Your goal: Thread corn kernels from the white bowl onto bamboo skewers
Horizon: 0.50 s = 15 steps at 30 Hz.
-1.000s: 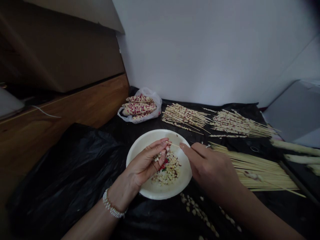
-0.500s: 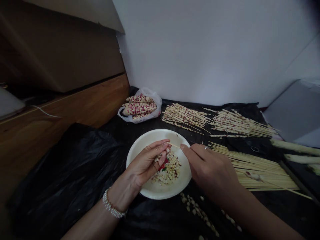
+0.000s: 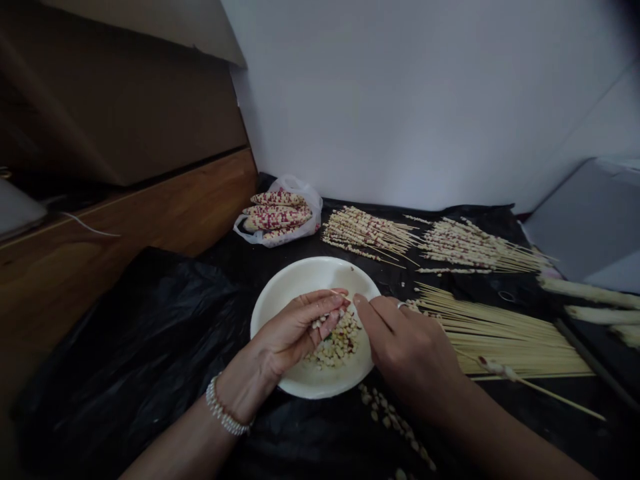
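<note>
Corn kernels (image 3: 336, 350), pale with a few reddish ones: small, hard and light, lying in a loose heap on a white round plate (image 3: 310, 277), with a small cluster held above them in the left hand (image 3: 295, 330). They will likely roll and slip, so are best taken singly between fingertips. Left grip: narrow, fingers curled over the cluster. Right hand (image 3: 405, 340): narrow pinch, thumb and forefinger nearly together, just beside the left fingertips; what it holds, if anything, cannot be told. Bamboo skewer (image 3: 339, 292): only a pale sliver shows at the left fingertips; probably stiff but thin, and steadiest held near the point. Against the earlier frame, the hands have closed up and less skewer shows between them.

Also present: bare skewers (image 3: 500, 333) in a bundle right of the plate; threaded skewers (image 3: 367, 230) beyond it; a single part-threaded skewer (image 3: 545, 393) across the bundle's near edge; multicoloured corn cobs (image 3: 277, 215) in a plastic bag (image 3: 305, 190); spilled kernels (image 3: 387, 420) on a black plastic sheet (image 3: 125, 333).
</note>
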Tool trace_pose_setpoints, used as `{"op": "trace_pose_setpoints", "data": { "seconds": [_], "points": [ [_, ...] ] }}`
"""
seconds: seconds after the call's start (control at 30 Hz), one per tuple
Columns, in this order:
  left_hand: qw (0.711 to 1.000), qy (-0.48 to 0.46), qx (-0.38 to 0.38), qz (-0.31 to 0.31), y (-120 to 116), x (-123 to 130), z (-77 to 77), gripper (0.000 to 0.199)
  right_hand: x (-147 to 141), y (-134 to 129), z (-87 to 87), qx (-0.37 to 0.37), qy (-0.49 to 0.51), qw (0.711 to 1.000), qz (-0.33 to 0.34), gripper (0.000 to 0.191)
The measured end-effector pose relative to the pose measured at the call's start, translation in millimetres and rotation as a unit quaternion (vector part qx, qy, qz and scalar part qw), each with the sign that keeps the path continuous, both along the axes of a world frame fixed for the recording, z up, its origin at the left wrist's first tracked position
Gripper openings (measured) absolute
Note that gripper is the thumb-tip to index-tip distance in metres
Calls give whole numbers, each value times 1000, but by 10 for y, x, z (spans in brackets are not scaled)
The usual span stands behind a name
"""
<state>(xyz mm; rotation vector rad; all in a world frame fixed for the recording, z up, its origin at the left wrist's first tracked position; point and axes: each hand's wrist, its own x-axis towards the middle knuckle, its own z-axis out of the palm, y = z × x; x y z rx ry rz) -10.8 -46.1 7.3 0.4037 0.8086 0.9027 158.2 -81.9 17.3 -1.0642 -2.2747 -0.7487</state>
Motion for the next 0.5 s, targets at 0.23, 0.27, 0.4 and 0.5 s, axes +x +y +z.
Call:
{"op": "trace_pose_setpoints", "data": {
  "seconds": [0.23,0.27,0.4,0.5],
  "points": [
    [992,-96,-41,66,57,13,19,19,63,40,-22,-52,53,997,-1,27],
    [991,-108,-47,64,72,0,28,23,76,45,-19,-56,58,997,0,27],
    [990,-130,-27,40,102,-39,50,67,92,61,-23,-73,45,996,23,26],
    [993,-108,-22,48,95,-28,52,70,91,73,-42,-83,31,996,26,27]
  ]
}}
